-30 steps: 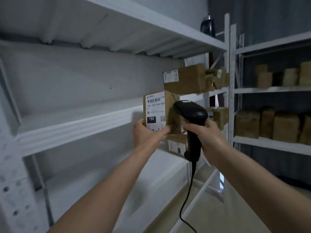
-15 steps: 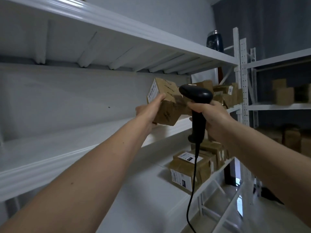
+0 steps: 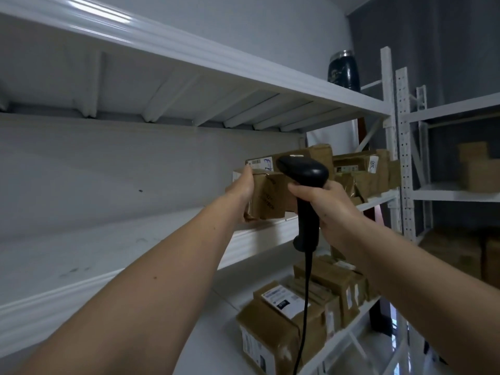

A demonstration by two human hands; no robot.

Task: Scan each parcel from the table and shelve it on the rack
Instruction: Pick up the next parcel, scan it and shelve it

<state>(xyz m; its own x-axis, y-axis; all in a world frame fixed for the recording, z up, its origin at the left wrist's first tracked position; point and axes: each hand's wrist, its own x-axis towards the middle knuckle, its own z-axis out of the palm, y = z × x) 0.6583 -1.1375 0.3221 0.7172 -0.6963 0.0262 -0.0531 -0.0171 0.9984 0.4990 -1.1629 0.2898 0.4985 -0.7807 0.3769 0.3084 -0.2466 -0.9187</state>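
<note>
A small brown cardboard parcel (image 3: 266, 196) sits on the white rack's middle shelf (image 3: 151, 247), next to other parcels. My left hand (image 3: 242, 185) holds its left side, fingers over its top edge. My right hand (image 3: 324, 204) grips the handle of a black barcode scanner (image 3: 303, 171), held in front of the parcel, its black cable hanging straight down. The scanner hides part of the parcel's right side.
More brown parcels (image 3: 362, 171) stand at the right end of the same shelf, and several labelled ones (image 3: 292, 315) fill the shelf below. A dark bottle (image 3: 343, 70) stands on the top shelf. A second rack (image 3: 460, 196) with boxes stands at the right.
My left hand has carried the parcel up and forward from beside the scanner onto the middle shelf, where it now rests. The scanner stays in my right hand.
</note>
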